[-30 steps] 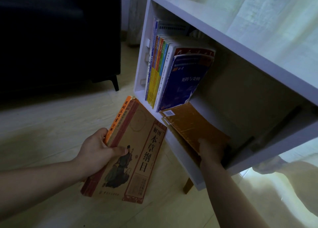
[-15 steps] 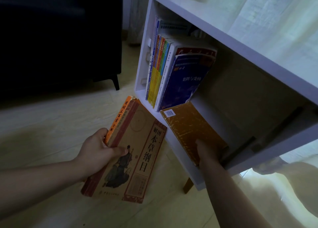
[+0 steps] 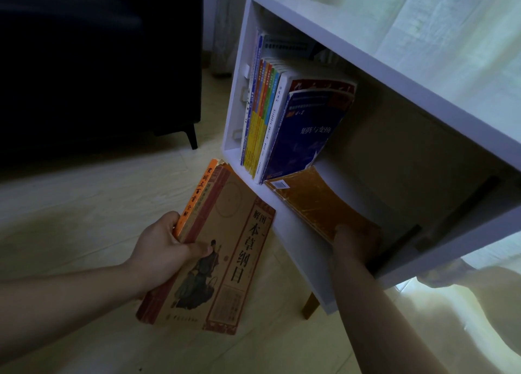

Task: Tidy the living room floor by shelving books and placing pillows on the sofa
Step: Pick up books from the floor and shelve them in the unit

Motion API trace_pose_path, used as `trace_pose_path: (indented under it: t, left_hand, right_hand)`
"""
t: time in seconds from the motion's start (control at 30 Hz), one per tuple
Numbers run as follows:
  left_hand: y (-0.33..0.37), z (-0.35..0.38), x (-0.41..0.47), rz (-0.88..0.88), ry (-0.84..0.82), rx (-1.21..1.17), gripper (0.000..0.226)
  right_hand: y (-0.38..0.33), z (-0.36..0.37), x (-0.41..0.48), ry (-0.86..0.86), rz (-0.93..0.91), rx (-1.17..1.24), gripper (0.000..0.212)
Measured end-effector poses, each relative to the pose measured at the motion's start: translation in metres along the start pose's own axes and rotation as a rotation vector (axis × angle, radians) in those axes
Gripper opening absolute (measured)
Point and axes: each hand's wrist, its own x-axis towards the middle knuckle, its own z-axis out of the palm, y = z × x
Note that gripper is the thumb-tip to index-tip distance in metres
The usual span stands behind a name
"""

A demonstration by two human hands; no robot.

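Fingers and thumb of the left hand (image 3: 163, 246) clamp two books, brown "本草纲目" (image 3: 225, 246) over an orange-spined volume (image 3: 197, 193), beside the white shelf (image 3: 366, 52). The right hand (image 3: 355, 241) touches an orange book (image 3: 315, 201) lying inside; its grip cannot be told.

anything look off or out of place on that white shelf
Yes. The orange book lies nearly flat, angled across the white shelf floor with the right hand holding its near end, while the row of books beside it stands upright. The blue book at that row's end leans sideways.
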Motion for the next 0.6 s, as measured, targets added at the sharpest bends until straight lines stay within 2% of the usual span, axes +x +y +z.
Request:
trace_pose_path:
  t: [0.2, 0.33, 0.47, 0.6]
  left_hand:
    - [0.001, -0.002, 0.000, 0.012, 0.011, 0.014, 0.039]
    - [0.001, -0.003, 0.001, 0.006, 0.006, 0.018, 0.040]
    - [0.001, -0.004, 0.001, 0.012, 0.002, 0.008, 0.041]
    - [0.002, -0.004, 0.004, 0.017, 0.006, -0.006, 0.039]
  right_hand:
    - [-0.035, 0.015, -0.023, -0.043, -0.303, 0.052, 0.069]
    - [-0.065, 0.044, -0.036, -0.186, -0.476, 0.043, 0.075]
    - [-0.097, 0.076, -0.040, -0.288, -0.536, 0.054, 0.073]
    - [-0.100, 0.098, -0.030, -0.604, -0.485, -0.060, 0.089]
